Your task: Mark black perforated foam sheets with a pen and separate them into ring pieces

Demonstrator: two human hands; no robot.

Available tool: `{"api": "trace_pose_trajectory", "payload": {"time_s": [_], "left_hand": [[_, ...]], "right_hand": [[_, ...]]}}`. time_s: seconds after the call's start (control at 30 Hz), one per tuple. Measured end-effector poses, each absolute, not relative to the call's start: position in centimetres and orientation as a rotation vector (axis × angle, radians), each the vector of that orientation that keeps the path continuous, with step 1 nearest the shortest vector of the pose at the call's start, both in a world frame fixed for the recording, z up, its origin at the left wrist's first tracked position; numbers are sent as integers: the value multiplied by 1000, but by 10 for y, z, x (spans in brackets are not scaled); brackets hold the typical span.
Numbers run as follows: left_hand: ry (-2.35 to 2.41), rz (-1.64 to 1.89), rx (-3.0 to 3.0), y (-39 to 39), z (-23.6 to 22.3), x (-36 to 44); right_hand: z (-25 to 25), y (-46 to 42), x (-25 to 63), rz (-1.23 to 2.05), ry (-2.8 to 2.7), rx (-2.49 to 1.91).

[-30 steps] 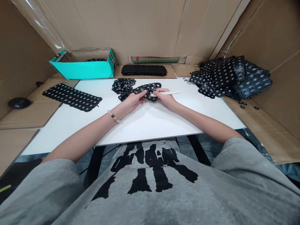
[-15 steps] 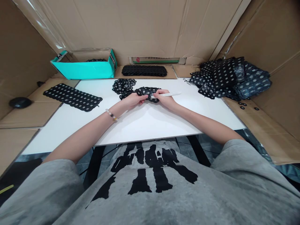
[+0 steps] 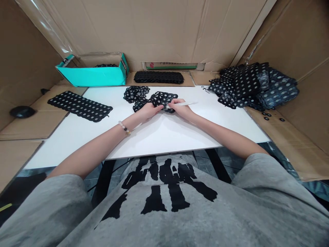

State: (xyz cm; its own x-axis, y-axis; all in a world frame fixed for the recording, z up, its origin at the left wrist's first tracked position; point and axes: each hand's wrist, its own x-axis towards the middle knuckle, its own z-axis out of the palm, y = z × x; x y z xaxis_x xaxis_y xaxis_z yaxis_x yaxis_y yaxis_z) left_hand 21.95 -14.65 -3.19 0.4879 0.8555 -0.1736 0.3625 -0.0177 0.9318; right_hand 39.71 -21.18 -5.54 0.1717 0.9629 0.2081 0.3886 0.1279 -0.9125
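Near the middle of the white table, a black rubbery sheet dotted with round holes [image 3: 164, 98] lies bunched up between my hands. My left hand [image 3: 149, 111] pinches its near edge between thumb and fingers. In my right hand [image 3: 180, 109] is a slim white pen-like tool [image 3: 189, 103], its tip end at the sheet's near edge; the exact contact is too small to make out. Just beyond my left hand sits a crumpled heap of black rings [image 3: 135, 93], close against the sheet.
A flat dotted black sheet [image 3: 80, 106] lies at left, beside a black mouse-like object [image 3: 22, 112]. Behind are a turquoise box [image 3: 97, 76] and a stacked black bundle [image 3: 158, 77]. Dotted sheets [image 3: 248, 82] pile up at right near several loose rings [image 3: 266, 118]. Cardboard walls [image 3: 164, 31] surround the table.
The sheet between my hands now spreads flatter and further back, showing more of its holes. My left hand has shifted slightly right; my right hand keeps the white tool in nearly the same place.
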Motion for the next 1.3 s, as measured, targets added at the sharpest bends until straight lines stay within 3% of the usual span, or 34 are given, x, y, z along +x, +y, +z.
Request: {"api": "trace_pose_trajectory", "payload": {"time_s": [0.33, 0.6, 0.7, 0.87, 1.3], "left_hand": [[1015, 489, 1508, -135, -40, 221], [1037, 688, 1583, -135, -43, 223], [993, 807, 1561, -142, -44, 225], [769, 716, 1335, -147, -50, 229], [828, 833, 1213, -146, -48, 230]], "right_hand": [[-59, -212, 390, 471, -1537, -1481], [-57, -204, 408, 1056, -943, -1183], [-52, -207, 407, 1063, -889, -1084], [-48, -211, 399, 1046, -987, -1035], [-55, -208, 399, 923, -1052, -1120]]}}
